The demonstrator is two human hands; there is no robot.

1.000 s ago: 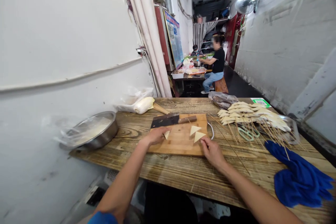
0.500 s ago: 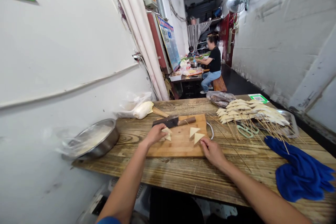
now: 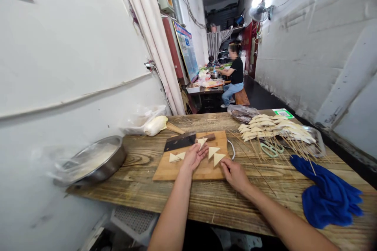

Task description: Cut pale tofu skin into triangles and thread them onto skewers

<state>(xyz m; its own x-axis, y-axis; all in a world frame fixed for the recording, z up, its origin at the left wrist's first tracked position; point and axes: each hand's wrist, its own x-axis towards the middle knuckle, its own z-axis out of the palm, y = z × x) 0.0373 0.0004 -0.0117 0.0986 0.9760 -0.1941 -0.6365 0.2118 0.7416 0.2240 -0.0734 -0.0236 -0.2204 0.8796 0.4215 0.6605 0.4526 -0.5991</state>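
While our right hand (image 3: pixel 234 172) stays pinched at the right edge of the cutting board (image 3: pixel 167 172), seemingly on a hidden skewer behind two pale triangles (image 3: pixel 218 159), our left hand (image 3: pixel 193 158) has swung from the board's left end to its middle. The hands are apart; the left, palm up, grips a loose triangle (image 3: pixel 202 142), now near that pair, so we judge this piece readied to join them. Two more triangles (image 3: pixel 173 158) remain on the board's left; the knife (image 3: pixel 179 142) lies along its far side, skewered pieces (image 3: pixel 265 127) piled beyond its right.

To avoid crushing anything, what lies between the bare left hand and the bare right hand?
The head view shows two pale-yellow triangular slices between them, seen over the brown wooden cutting board.
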